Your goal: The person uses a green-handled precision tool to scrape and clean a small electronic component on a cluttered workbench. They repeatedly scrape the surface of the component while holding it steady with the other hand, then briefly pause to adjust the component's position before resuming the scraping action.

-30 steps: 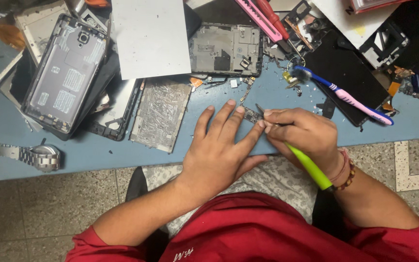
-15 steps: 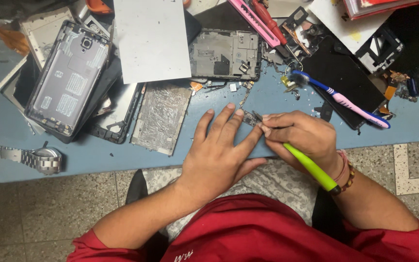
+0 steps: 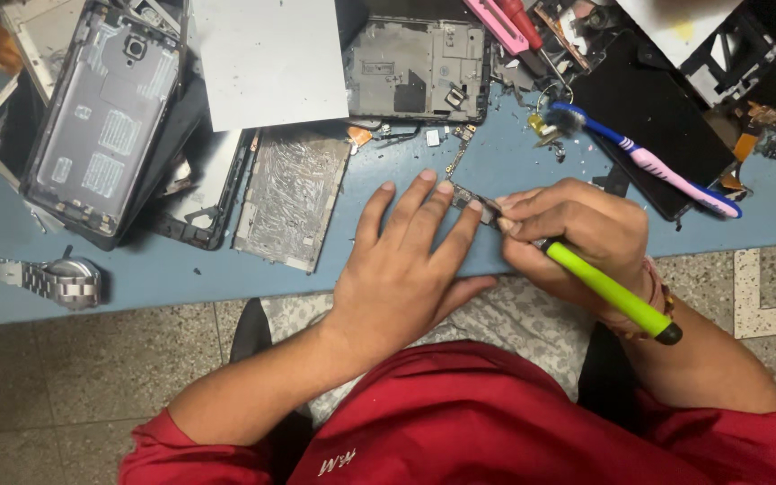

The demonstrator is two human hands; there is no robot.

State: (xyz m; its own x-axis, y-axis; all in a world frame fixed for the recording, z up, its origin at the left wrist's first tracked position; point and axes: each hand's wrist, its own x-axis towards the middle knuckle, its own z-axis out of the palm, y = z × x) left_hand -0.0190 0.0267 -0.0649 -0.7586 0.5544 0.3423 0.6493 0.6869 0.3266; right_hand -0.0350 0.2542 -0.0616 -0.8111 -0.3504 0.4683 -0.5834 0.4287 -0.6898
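Observation:
My left hand (image 3: 406, 265) lies flat on the blue table (image 3: 181, 274), fingers spread, with the fingertips pressing on a small circuit board (image 3: 471, 198) near the table's front edge. My right hand (image 3: 577, 238) grips a lime-green screwdriver (image 3: 608, 292) with a black end cap. Its tip meets the small board beside my left fingertips. Most of the board is hidden under the fingers.
Dismantled phone parts cover the table: a grey phone frame (image 3: 101, 121) at left, a metal shield plate (image 3: 289, 198), a white sheet (image 3: 271, 58), a mid-frame (image 3: 415, 67). A pink-and-blue toothbrush (image 3: 648, 166) lies right, and a steel wristwatch (image 3: 56, 280) at the front left.
Both hands stay on the small board with hardly any movement. The view has shifted slightly, so the table items sit a little higher in the picture.

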